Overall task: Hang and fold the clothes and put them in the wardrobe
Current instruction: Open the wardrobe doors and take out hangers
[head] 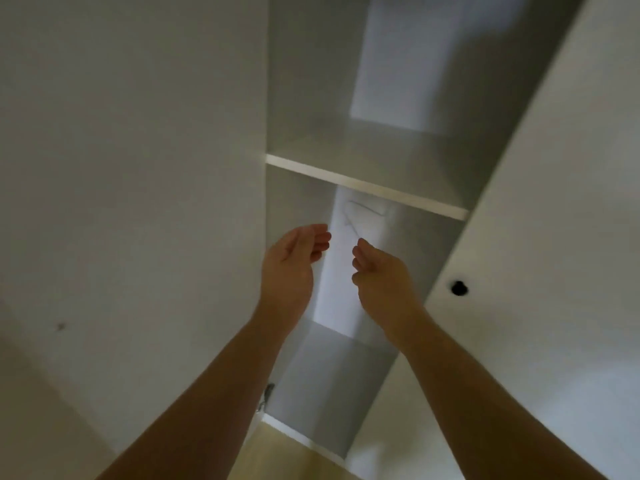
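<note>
I face an open white wardrobe with a shelf (363, 185) across its narrow compartment. A pale wire hanger (363, 213) shows faintly under that shelf, against the lit back panel. My left hand (294, 258) and my right hand (377, 271) are both raised inside the compartment just below the hanger, a small gap between them. Their fingers are loosely curled and hold nothing. No clothes are in view.
The left wardrobe door (138, 168) stands open beside my left arm, its hinge (265, 398) low down. The right door (554, 237) carries a dark round knob (459, 288). A strip of wooden floor (287, 455) shows at the bottom.
</note>
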`<action>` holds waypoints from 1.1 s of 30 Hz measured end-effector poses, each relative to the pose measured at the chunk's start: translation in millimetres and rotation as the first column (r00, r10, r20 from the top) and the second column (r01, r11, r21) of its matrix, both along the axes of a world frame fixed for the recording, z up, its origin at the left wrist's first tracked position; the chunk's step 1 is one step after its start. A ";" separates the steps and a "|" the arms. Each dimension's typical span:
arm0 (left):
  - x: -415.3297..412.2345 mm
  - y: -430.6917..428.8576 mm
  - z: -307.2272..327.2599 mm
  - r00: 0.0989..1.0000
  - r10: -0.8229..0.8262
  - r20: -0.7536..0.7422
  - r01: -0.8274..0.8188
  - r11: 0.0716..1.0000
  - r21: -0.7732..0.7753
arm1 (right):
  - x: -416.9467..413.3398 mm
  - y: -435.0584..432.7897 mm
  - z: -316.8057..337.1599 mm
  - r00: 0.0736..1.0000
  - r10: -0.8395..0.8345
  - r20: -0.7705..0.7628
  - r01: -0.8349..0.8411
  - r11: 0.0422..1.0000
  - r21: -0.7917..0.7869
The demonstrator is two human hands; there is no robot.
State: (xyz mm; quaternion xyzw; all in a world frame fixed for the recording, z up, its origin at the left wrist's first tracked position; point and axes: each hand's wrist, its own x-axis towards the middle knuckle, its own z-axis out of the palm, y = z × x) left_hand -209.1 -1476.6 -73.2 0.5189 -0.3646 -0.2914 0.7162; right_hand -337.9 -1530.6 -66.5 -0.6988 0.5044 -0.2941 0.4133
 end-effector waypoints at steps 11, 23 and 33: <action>-116.1 -146.9 -16.4 0.847 -0.532 -0.009 0.528 0.838 0.141 | -136.6 -1.8 2.5 0.860 -0.507 0.064 0.502 0.861 0.076; -148.3 -165.2 -31.6 0.778 -0.602 -0.179 0.628 0.751 0.203 | -144.8 48.7 -1.0 0.788 -0.612 0.068 0.603 0.789 0.117; -153.8 -59.2 -40.5 0.726 -0.673 -0.142 0.687 0.699 0.199 | -153.1 139.5 -3.9 0.795 -0.601 0.085 0.596 0.799 0.081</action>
